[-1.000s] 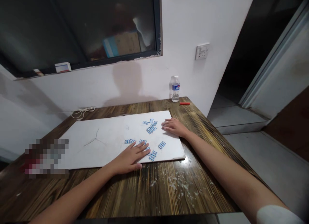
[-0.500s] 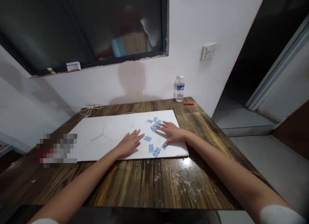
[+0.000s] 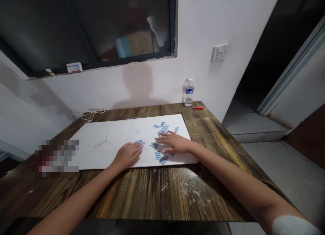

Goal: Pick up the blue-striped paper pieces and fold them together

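Observation:
A white board (image 3: 119, 130) lies flat on the wooden table, with blue rectangular paper clips scattered over its right half. A loose cluster of these clips (image 3: 161, 129) sits near the far edge, and others lie near the front edge (image 3: 164, 159). My right hand (image 3: 175, 142) rests palm down among the clips, its fingers spread and pointing left. My left hand (image 3: 127, 155) lies flat on the board, its fingertips beside a small group of clips (image 3: 139, 142). Neither hand holds anything. The right hand hides any clips beneath it.
A plastic water bottle (image 3: 189, 92) and a red stick (image 3: 198, 108) stand at the table's far edge. A white cord (image 3: 91, 115) lies at the far left. A pixelated patch (image 3: 57, 157) covers the table left of the board. The table's right edge drops to a tiled floor.
Both hands have slid left across the board, and my right hand now lies closer to the clips. Several clips have shifted, with one now lying near the far right of the cluster.

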`<action>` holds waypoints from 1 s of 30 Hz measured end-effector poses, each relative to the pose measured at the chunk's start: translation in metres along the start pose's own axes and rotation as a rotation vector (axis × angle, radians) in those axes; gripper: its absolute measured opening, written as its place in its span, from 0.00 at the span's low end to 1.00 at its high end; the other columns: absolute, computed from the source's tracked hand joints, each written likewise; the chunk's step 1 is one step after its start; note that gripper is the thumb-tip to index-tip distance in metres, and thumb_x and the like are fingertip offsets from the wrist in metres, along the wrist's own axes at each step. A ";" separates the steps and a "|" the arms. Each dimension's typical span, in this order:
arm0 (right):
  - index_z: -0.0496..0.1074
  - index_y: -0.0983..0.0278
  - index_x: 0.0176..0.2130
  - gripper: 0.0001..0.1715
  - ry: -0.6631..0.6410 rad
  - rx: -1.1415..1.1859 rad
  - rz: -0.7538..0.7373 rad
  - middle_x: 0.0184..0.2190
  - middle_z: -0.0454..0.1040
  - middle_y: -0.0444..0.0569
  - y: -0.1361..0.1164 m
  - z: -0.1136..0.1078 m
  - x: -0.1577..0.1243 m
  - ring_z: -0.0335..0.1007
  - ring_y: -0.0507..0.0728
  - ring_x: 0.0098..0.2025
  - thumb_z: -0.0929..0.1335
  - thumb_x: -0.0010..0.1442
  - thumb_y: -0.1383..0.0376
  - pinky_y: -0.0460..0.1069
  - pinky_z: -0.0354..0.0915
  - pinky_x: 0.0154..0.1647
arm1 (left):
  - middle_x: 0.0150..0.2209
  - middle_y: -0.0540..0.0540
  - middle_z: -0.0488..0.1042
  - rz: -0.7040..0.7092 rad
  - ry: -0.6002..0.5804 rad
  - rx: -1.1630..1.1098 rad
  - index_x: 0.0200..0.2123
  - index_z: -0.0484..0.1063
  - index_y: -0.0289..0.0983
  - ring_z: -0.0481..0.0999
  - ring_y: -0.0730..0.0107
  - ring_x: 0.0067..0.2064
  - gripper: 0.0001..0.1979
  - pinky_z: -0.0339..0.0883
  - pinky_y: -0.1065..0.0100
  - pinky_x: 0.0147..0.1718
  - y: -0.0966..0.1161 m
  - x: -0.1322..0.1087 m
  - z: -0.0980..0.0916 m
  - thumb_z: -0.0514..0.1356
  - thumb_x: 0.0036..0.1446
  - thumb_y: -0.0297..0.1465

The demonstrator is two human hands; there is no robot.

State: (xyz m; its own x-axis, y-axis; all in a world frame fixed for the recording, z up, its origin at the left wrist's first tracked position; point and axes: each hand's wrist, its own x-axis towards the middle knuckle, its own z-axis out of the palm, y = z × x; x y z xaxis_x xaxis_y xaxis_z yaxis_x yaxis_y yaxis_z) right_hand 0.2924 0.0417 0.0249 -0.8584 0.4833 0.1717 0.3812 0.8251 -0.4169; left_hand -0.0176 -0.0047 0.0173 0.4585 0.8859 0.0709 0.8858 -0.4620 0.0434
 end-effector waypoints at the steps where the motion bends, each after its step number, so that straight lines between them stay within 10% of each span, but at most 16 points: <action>1: 0.58 0.51 0.66 0.36 -0.021 -0.016 -0.026 0.66 0.59 0.47 -0.004 0.005 0.003 0.41 0.64 0.71 0.63 0.63 0.44 0.65 0.34 0.69 | 0.59 0.46 0.71 0.010 -0.014 0.002 0.55 0.72 0.44 0.66 0.60 0.62 0.24 0.56 0.53 0.61 0.000 -0.003 0.001 0.45 0.66 0.43; 16: 0.57 0.60 0.66 0.42 -0.039 -0.249 0.006 0.66 0.57 0.54 -0.015 0.021 0.005 0.44 0.67 0.70 0.62 0.62 0.41 0.67 0.41 0.67 | 0.71 0.43 0.41 -0.132 -0.143 0.037 0.69 0.49 0.47 0.40 0.47 0.71 0.29 0.45 0.41 0.62 0.005 0.039 0.003 0.41 0.67 0.47; 30: 0.58 0.55 0.66 0.40 -0.024 -0.328 0.108 0.66 0.59 0.53 -0.008 0.029 0.005 0.50 0.70 0.67 0.61 0.62 0.41 0.70 0.48 0.63 | 0.66 0.46 0.59 0.117 -0.084 0.102 0.66 0.57 0.46 0.52 0.55 0.69 0.28 0.43 0.48 0.64 0.004 0.007 0.003 0.46 0.66 0.47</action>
State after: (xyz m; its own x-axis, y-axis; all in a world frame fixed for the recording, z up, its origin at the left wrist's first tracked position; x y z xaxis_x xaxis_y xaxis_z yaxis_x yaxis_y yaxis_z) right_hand 0.2748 0.0293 0.0037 -0.8132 0.5695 0.1196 0.5573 0.8213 -0.1215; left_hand -0.0107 -0.0001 0.0154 0.5593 0.8289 -0.0142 0.8269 -0.5590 -0.0620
